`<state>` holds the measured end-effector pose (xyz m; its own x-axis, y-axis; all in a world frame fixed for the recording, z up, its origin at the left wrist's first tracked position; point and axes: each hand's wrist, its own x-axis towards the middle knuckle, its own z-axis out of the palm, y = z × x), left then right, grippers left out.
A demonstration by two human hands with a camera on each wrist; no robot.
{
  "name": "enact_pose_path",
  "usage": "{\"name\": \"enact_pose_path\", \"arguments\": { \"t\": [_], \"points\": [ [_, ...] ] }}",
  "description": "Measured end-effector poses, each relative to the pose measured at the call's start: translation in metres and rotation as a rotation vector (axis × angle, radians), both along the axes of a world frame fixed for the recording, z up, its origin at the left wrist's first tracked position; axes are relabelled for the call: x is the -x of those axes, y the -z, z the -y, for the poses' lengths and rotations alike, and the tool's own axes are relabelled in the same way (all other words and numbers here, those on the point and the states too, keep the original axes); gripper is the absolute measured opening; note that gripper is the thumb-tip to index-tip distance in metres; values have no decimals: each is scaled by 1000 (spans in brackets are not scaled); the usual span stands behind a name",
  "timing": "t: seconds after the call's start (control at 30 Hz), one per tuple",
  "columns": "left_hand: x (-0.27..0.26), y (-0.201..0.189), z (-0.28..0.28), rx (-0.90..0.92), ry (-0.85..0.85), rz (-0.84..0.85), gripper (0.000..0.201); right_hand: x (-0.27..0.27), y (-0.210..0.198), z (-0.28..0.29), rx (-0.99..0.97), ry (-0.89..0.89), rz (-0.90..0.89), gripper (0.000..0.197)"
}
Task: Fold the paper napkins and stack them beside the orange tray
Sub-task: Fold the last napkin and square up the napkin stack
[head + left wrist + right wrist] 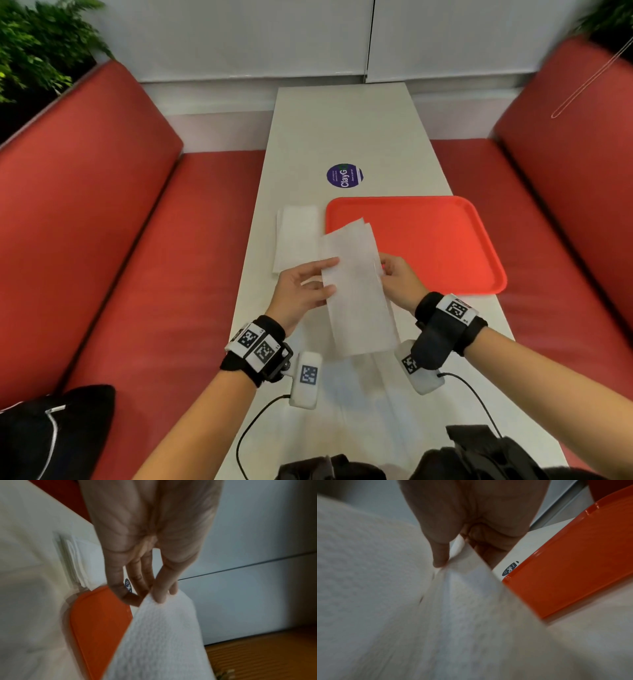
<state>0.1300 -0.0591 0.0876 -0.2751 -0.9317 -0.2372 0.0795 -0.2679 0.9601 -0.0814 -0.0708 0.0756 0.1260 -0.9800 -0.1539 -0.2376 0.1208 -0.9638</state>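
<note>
White paper napkin (356,291) held aloft, both hands' fingers (322,265) pinching its long edges.

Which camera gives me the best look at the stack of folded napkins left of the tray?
The head view: the whole stack lies flat on the table beside the orange tray, unobstructed. The left wrist view shows only its layered edge, blurred, partly behind the left hand. The right wrist view does not show it.

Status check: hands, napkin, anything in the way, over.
Left hand and right hand both pinch the napkin, held above the table. Stack lies left of the tray. Nothing in the way.
</note>
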Motion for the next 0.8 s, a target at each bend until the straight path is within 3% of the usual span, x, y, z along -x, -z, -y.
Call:
{"name": "enact_pose_path", "arguments": {
  "t": [0.1, 0.2, 0.4, 0.57, 0.8],
  "points": [
    [-1, 3, 10, 42, -70, 103, 50, -4, -8, 3, -143, 53, 68, 49],
    [-8, 4, 25, 54, -119, 177, 50, -7, -8, 18, -186, 35, 163, 38],
    [-33, 10, 86, 87, -237, 402, 26, -30, 16, 82, -146, 91, -18, 19],
    [-54, 26, 152, 59, -129, 573, 43, -57, 38, 153, -76, 178, -244, 25],
    [-63, 64, 204, 54, -75, 751, 49, -76, 65, 203, -7, 100, -371, 51]
  ]
}}
